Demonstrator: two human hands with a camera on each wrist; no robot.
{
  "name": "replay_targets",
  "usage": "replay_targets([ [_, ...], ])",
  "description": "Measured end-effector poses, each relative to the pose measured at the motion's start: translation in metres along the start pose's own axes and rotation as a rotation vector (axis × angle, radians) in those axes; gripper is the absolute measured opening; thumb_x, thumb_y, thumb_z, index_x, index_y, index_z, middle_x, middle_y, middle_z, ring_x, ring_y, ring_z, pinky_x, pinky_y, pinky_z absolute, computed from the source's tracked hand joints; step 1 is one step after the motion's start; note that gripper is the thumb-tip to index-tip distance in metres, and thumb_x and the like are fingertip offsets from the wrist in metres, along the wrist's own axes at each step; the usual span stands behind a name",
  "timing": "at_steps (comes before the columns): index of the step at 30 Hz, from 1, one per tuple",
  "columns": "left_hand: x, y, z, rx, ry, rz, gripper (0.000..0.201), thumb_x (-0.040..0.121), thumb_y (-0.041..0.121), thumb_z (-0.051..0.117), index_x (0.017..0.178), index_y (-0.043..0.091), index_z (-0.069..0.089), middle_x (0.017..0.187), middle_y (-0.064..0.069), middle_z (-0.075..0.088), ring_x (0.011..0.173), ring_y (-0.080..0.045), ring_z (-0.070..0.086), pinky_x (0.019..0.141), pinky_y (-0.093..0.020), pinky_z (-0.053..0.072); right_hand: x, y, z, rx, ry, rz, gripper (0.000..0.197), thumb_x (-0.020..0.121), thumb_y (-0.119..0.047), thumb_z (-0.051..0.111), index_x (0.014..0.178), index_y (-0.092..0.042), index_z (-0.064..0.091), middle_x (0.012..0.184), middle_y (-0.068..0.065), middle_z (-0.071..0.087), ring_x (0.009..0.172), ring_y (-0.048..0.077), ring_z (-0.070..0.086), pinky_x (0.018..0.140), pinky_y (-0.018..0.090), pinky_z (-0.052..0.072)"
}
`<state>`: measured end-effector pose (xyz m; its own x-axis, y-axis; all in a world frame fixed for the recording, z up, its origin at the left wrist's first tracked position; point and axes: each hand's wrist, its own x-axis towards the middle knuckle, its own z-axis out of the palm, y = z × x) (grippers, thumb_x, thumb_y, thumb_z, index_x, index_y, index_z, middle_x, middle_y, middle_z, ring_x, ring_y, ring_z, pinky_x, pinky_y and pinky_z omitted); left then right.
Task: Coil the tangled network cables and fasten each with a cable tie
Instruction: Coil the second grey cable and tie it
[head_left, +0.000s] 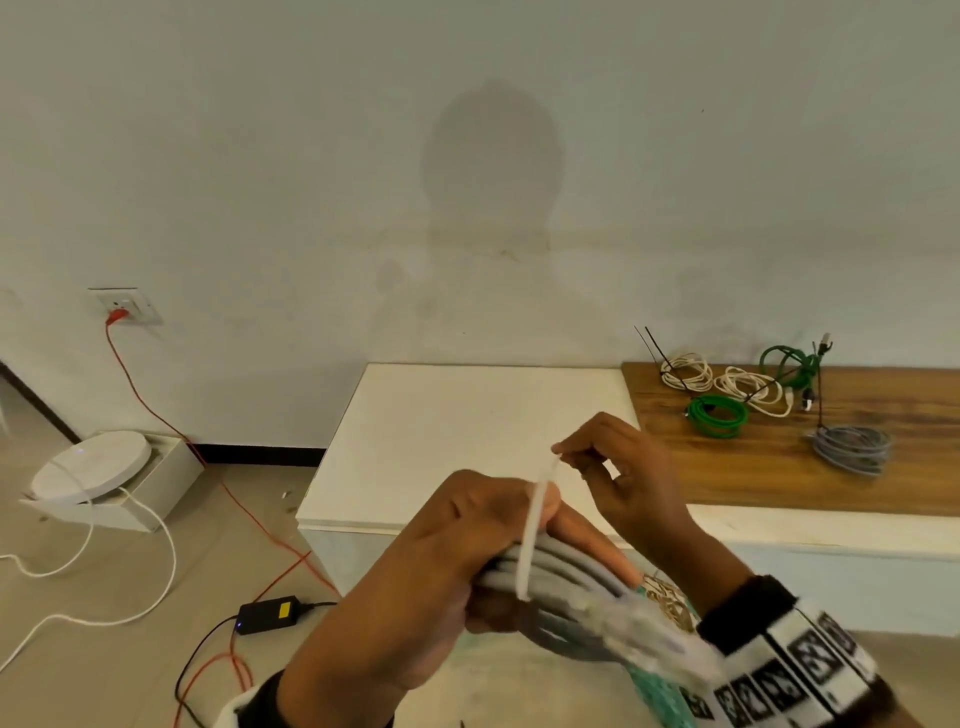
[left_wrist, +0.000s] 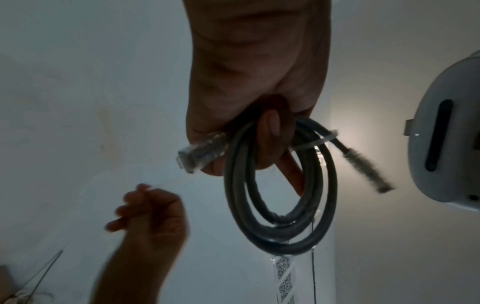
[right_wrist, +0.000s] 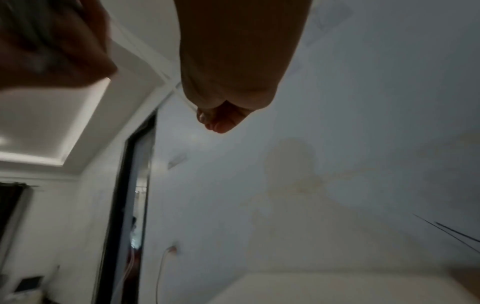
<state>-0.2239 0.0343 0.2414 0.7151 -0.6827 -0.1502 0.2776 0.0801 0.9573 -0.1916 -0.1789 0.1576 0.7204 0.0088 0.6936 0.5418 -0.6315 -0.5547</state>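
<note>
Grey coiled cable (head_left: 563, 571) gripped in left fingers (head_left: 524, 616), tie (head_left: 535, 525) pinched by right fingers (head_left: 574, 451).

No words, brand names or numbers can be read anywhere. The only printed signs are square black-and-white coded markers, like QR patterns, set in a row on the white wristband (head_left: 795, 670) of the right arm; they also show in the left wrist view on a white strip (left_wrist: 284, 275) hanging below the cable coil, too blurred to decode. A yellow label (head_left: 284, 611) sits on the black power adapter (head_left: 267, 616) on the floor, its print too small to make out.
</note>
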Motion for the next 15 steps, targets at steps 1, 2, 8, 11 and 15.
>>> replay_targets([
  [1,-0.004,-0.002,0.002,0.0,-0.021,-0.013,0.054,0.086,0.04,0.06,0.104,-0.011,0.061,0.078,-0.016,0.067,0.052,-0.011,0.062,0.048,-0.017,0.046,-0.004,0.012,0.003,-0.023,0.021,0.016,0.019,0.084,-0.012,0.049,0.084,-0.007,0.068,0.079,-0.01,0.057,0.074,-0.008,0.054,0.065,0.005,0.042],
  [2,-0.004,-0.005,0.004,-0.005,-0.026,-0.033,0.048,0.089,0.034,0.058,0.106,-0.011,0.06,0.073,-0.012,0.065,0.043,-0.007,0.055,0.044,-0.013,0.041,-0.007,0.023,0.005,-0.06,0.032,0.021,0.02,0.085,-0.01,0.048,0.084,-0.006,0.068,0.079,-0.006,0.058,0.072,-0.006,0.053,0.066,0.004,0.041],
  [8,-0.007,0.001,0.024,-0.281,-0.066,-0.068,0.041,0.063,0.052,0.061,0.067,0.012,0.071,0.038,0.009,0.034,0.033,-0.004,0.026,0.04,-0.012,0.029,-0.004,0.06,0.005,-0.33,0.07,-0.071,0.021,0.089,-0.01,0.048,0.084,0.001,0.066,0.076,0.011,0.059,0.07,0.011,0.049,0.066,0.004,0.034],
  [11,-0.007,-0.005,0.029,-0.087,0.016,-0.165,0.067,0.055,0.066,0.056,0.079,0.004,0.057,0.035,0.008,0.035,0.031,-0.003,0.027,0.038,-0.014,0.027,-0.001,0.073,-0.002,-0.521,0.02,-0.154,0.012,0.08,0.004,0.056,0.084,0.0,0.066,0.075,0.011,0.058,0.064,0.022,0.055,0.053,0.02,0.04],
  [15,-0.006,-0.005,0.032,0.039,0.02,-0.19,0.061,0.07,0.059,0.053,0.087,0.0,0.055,0.038,0.007,0.032,0.035,-0.006,0.025,0.041,-0.017,0.025,0.008,0.079,-0.013,-0.697,-0.101,-0.261,0.027,0.068,0.013,0.048,0.081,-0.001,0.067,0.072,0.012,0.058,0.059,0.025,0.054,0.041,0.029,0.04],
])
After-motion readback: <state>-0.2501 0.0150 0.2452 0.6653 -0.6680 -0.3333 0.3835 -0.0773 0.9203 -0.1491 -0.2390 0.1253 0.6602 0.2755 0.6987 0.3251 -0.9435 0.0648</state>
